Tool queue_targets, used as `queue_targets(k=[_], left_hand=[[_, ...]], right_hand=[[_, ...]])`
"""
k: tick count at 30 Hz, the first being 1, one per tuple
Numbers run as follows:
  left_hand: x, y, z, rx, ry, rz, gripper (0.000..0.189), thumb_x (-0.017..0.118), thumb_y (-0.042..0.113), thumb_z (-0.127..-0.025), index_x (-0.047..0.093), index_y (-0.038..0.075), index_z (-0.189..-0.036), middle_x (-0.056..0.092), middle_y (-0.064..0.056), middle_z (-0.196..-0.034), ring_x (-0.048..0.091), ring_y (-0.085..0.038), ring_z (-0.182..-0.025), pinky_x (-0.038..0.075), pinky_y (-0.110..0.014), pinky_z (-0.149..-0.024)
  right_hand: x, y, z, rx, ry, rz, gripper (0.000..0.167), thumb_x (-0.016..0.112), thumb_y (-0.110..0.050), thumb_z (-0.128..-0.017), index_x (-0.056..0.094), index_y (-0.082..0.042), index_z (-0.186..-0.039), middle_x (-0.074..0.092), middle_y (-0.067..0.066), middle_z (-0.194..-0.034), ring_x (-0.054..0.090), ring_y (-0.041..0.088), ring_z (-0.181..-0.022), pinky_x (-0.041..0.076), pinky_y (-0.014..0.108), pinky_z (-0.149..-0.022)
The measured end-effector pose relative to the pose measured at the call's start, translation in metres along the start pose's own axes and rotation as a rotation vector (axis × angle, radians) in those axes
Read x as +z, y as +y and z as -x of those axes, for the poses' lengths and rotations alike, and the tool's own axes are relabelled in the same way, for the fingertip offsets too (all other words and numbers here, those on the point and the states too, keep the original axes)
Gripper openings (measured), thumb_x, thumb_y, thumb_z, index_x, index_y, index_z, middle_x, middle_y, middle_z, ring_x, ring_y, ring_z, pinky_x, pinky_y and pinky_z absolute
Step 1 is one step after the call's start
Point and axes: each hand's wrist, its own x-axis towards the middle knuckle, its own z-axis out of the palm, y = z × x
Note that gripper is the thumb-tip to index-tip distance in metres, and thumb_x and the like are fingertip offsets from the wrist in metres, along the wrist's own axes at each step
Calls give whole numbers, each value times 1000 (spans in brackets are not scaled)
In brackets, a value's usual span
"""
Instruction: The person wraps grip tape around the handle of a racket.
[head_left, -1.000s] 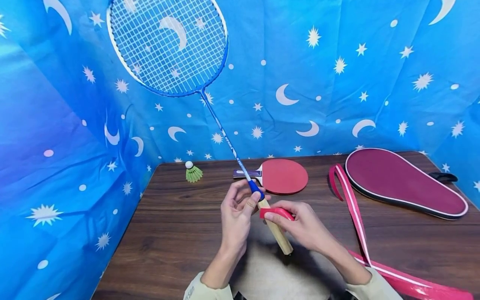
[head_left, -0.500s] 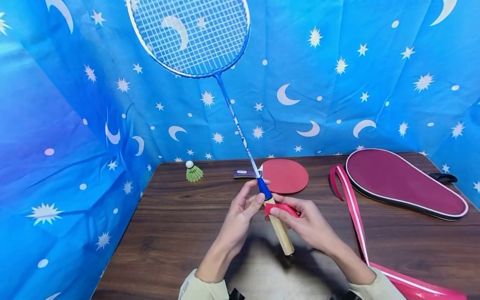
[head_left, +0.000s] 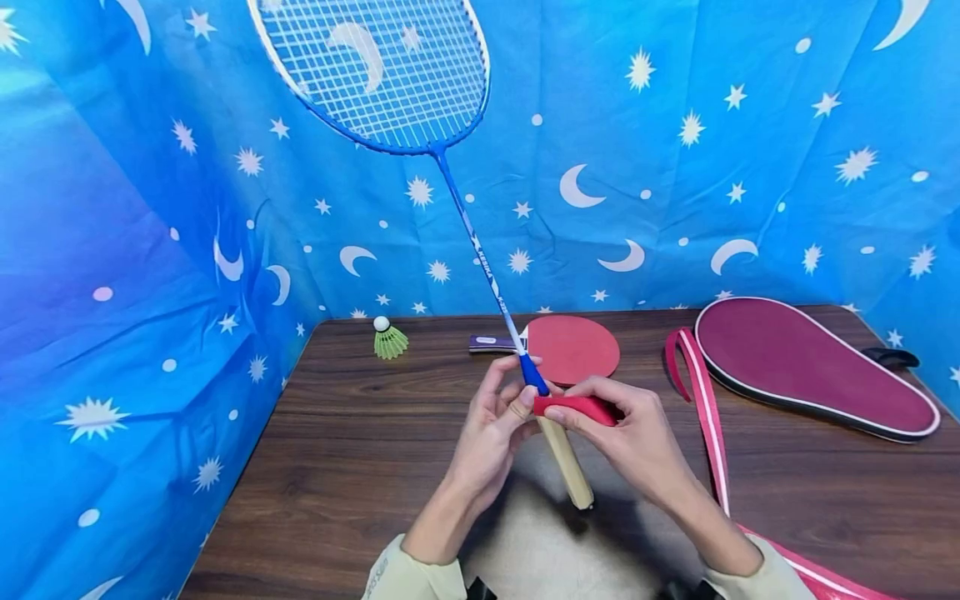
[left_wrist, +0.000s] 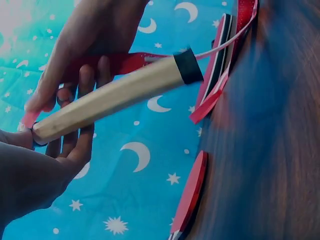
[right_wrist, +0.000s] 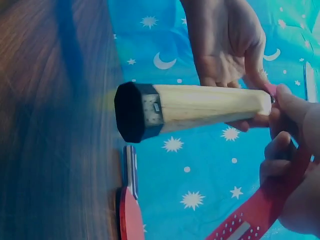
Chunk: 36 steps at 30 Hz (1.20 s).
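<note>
A blue and white badminton racket (head_left: 487,271) slants up to the left, its bare wooden handle (head_left: 567,467) pointing down. My left hand (head_left: 480,450) grips it where the blue cone (head_left: 533,375) meets the wood. Between thumb and fingers, my right hand (head_left: 641,433) pinches a red grip tape (head_left: 577,408). The tape's end lies across the handle's top, just below the cone, close to my left thumb. Perforations show on the tape's tail (right_wrist: 250,212) in the right wrist view. A black cap (left_wrist: 189,67) covers the handle's butt in the left wrist view.
A red table tennis bat (head_left: 576,346) and a green shuttlecock (head_left: 390,340) lie at the back of the wooden table (head_left: 337,467). A maroon bat case (head_left: 810,367) is at the right. Pink strip with a white stripe (head_left: 708,408) loops beside it.
The racket and both hands shifted rightward, mostly in the first half second. The tape's end is now higher, tight under the blue cone, with my left thumb at it.
</note>
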Motion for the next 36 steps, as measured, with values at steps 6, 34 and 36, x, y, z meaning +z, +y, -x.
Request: queue_targets(k=[6, 34, 36], left_hand=[[3, -5, 0, -19, 48, 23, 41, 56, 18, -100, 48, 10, -139, 51, -15, -127, 62, -22, -100, 56, -35, -79], [5, -6, 2, 98, 152, -61, 42, 64, 6, -95, 60, 13, -136, 62, -20, -120, 64, -21, -100, 55, -27, -76], [5, -6, 2, 90, 130, -18, 43, 62, 4, -95, 57, 11, -138, 61, -22, -122, 65, -21, -101, 56, -32, -79]], right_hand=[[0, -13, -3, 105, 14, 3, 19, 83, -29, -80, 71, -25, -93, 69, -12, -88, 60, 14, -72, 47, 26, -56], [-7, 6, -8, 178, -136, -266, 21, 77, -21, -86, 74, -18, -107, 73, 1, -93, 70, 24, -78, 56, 31, -63], [-8, 10, -9, 192, -145, -271, 21, 78, -25, -86, 74, -19, -105, 73, 1, -94, 70, 25, -80, 56, 32, -68]])
